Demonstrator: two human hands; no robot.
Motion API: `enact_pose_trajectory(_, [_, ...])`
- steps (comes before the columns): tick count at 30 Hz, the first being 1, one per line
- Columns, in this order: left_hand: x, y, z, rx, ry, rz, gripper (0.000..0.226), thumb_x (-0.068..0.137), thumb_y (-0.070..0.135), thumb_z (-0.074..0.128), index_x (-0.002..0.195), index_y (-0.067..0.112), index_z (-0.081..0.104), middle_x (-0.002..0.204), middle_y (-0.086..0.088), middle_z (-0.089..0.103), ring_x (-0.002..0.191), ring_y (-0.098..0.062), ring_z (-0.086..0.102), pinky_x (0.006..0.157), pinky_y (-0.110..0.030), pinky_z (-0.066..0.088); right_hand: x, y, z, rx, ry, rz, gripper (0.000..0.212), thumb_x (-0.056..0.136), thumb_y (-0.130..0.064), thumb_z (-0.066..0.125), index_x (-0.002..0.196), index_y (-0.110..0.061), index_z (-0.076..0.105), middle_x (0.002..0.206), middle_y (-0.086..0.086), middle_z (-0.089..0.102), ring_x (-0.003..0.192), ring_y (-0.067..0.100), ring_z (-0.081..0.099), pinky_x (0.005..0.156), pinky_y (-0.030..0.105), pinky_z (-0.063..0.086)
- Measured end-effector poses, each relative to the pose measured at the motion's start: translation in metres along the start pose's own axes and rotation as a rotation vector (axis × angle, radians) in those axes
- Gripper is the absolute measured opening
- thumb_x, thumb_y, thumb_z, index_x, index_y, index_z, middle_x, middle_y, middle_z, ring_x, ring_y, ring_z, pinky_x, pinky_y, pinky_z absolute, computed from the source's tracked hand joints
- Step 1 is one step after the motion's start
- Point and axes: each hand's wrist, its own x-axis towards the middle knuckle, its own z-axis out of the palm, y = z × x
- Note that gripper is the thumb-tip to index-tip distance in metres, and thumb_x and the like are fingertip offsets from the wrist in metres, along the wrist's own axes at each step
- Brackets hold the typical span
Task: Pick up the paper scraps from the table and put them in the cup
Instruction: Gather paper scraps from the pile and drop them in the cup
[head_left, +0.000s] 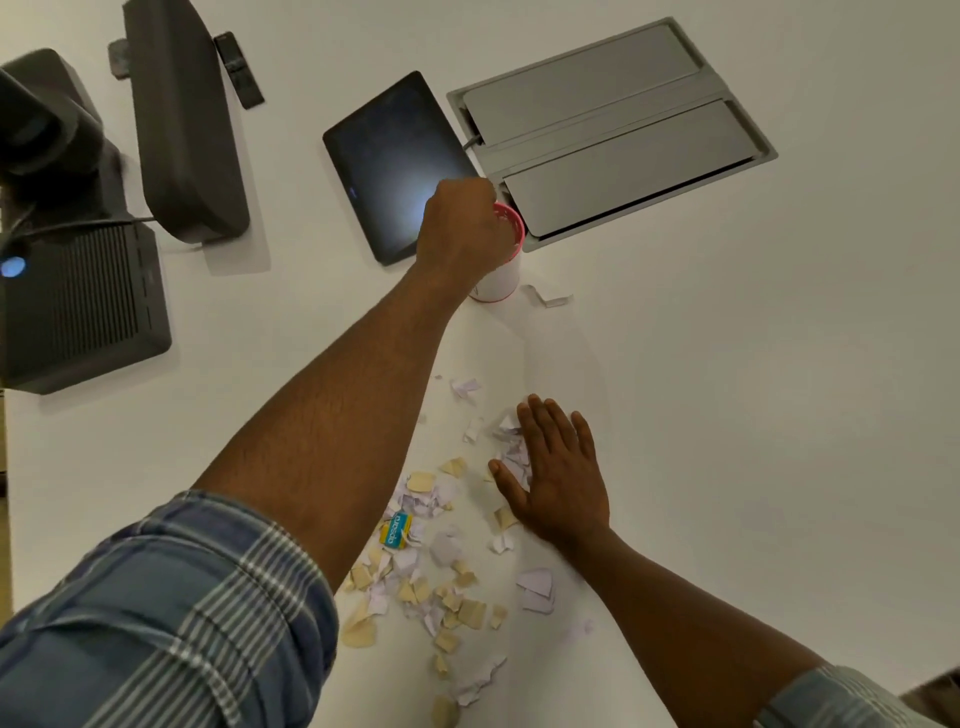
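A white cup with a pink rim (503, 275) stands on the white table (727, 389), beside a dark tablet. My left hand (461, 228) hovers over the cup's mouth with its fingers bunched together; whatever it holds is hidden. Several white and tan paper scraps (441, 566) lie scattered near the table's front, with a small blue and yellow wrapper (396, 530) among them. My right hand (558, 475) lies flat on the table, fingers spread, resting on the right edge of the scrap pile. One curled white scrap (545, 297) lies just right of the cup.
A dark tablet (389, 161) lies left of the cup. A grey cable hatch (613, 124) is set into the table behind it. Black conference devices (78, 291) and a speaker bar (182, 119) stand at the left, with a remote (238, 68) beyond them.
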Motion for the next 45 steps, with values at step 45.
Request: enact_pose_trajectory(45, [-0.360, -0.139, 0.026, -0.283, -0.130, -0.292, 0.012, 0.080, 0.010, 0.055, 0.077, 0.007, 0.066, 0.083, -0.008, 0.064, 0.075, -0.019, 0.060, 0.066, -0.033, 0.051, -0.058, -0.085, 0.004, 0.099, -0.287, -0.273, 0.025, 0.091, -0.008, 0.051, 0.111, -0.015, 0.064, 0.107, 0.008, 0.058, 0.094, 0.026, 0.058, 0.074, 0.033, 0.048])
